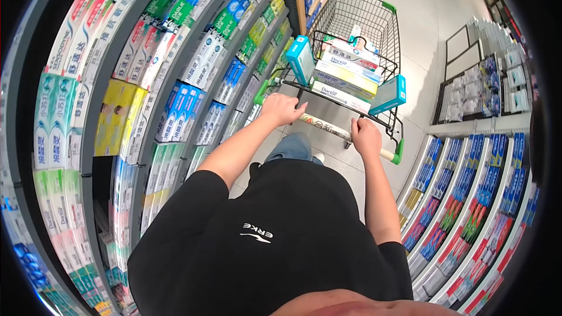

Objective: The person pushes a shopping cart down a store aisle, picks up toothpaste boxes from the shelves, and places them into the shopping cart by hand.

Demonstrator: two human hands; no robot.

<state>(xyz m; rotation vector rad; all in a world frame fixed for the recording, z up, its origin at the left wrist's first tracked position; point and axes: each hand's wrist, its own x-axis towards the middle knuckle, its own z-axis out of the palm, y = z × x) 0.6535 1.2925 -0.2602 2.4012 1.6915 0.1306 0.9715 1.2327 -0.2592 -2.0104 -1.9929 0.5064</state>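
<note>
My left hand (282, 109) is closed round the left part of the shopping cart's handle (325, 126), its thumb pointing along the bar. Further right on the same bar, my right hand (366, 134) is wrapped round it. Just beyond the handle, several toothpaste boxes (345, 77) are stacked in the cart's child-seat area. A teal box (300, 60) stands upright at the left of the stack and another teal box (388, 95) leans at its right. Behind them extends the black wire basket (363, 14) with green corners.
Tall curved-looking shelves (132, 29) packed with toothpaste boxes run close along my left side. On the right are lower shelves (453, 199) of toothbrush packs and a rack (474, 90) of hanging packets. Pale floor tiles (424, 35) stretch ahead beside the cart.
</note>
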